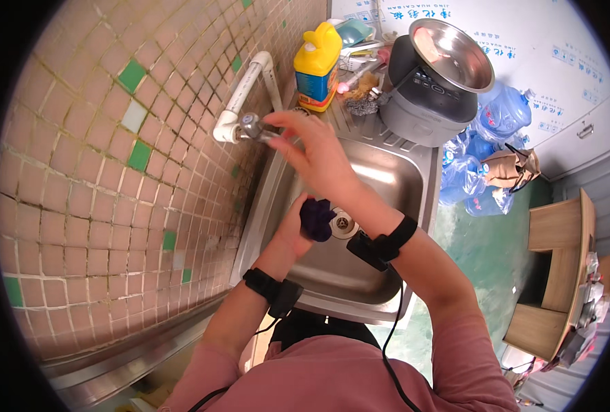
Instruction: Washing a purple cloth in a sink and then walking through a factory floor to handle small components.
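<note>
My right hand (322, 158) reaches over the steel sink (394, 185) to the wall tap (250, 126), its thumb and fingertips closed about the tap's metal handle. Below it, my left hand (293, 228) grips a bunched dark purple cloth (317, 220) inside the basin. The cloth hangs beside the round drain (343, 223). No stream of water can be made out; the right hand partly hides the tap's outlet. Black bands with small boxes sit on both wrists.
A white pipe (240, 96) runs along the tiled wall to the tap. Behind the basin stand a yellow jug (317, 65), a steel scourer (362, 105) and a dark rice cooker (428, 96) with a metal bowl (466, 58) on top. Water bottles (500, 113) lie at the right.
</note>
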